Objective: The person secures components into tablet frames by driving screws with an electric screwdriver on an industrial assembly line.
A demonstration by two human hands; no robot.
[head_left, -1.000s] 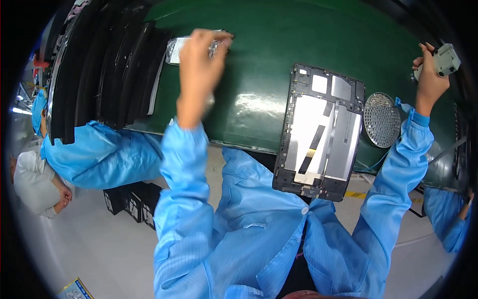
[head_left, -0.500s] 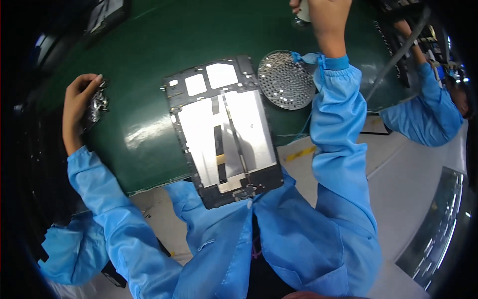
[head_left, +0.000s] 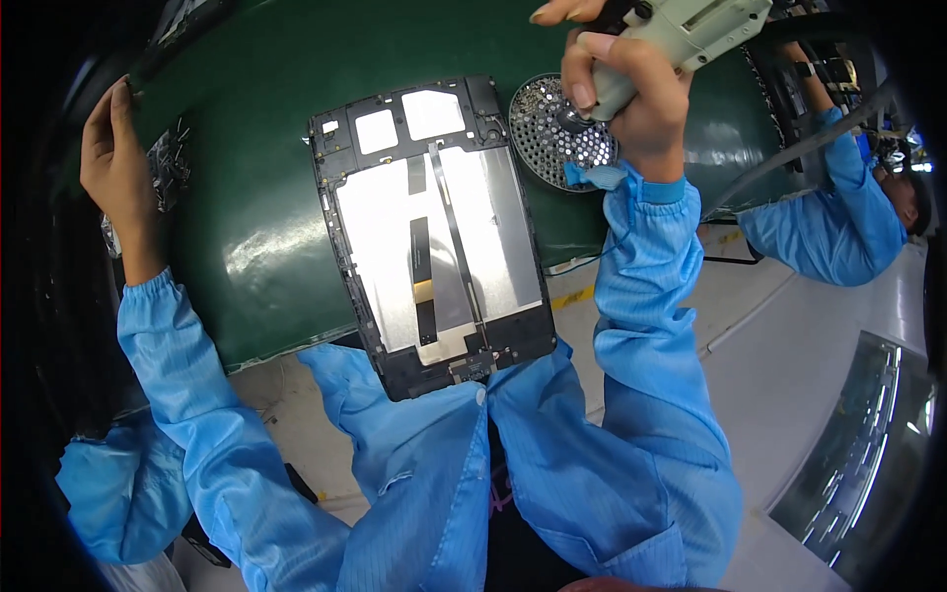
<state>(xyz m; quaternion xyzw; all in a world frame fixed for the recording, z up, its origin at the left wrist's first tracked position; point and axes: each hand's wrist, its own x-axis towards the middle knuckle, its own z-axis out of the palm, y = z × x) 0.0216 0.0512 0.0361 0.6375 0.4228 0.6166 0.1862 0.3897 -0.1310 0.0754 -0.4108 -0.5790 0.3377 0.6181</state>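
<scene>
My right hand grips a pale grey-green electric screwdriver. Its metal nose is over a round tray full of small holes, with shiny bits in many of them. My left hand is raised at the far left, fingers and thumb drawn together; whatever is at their tips is too small to make out. Beside it lies a heap of small shiny parts. Between my hands is an opened tablet with a black frame, silver plates and a dark ribbon cable, its near end overhanging the table edge.
The green table ends just in front of my lap. A grey cable runs along the right. Another person in a blue sleeve works at the right, and a blue-capped person is at the lower left. Dark equipment lines the left rim.
My right hand has come nearer, bringing the screwdriver over the round tray. My left hand has shifted up and left, away from the shiny heap. The tablet appears slightly higher in view.
</scene>
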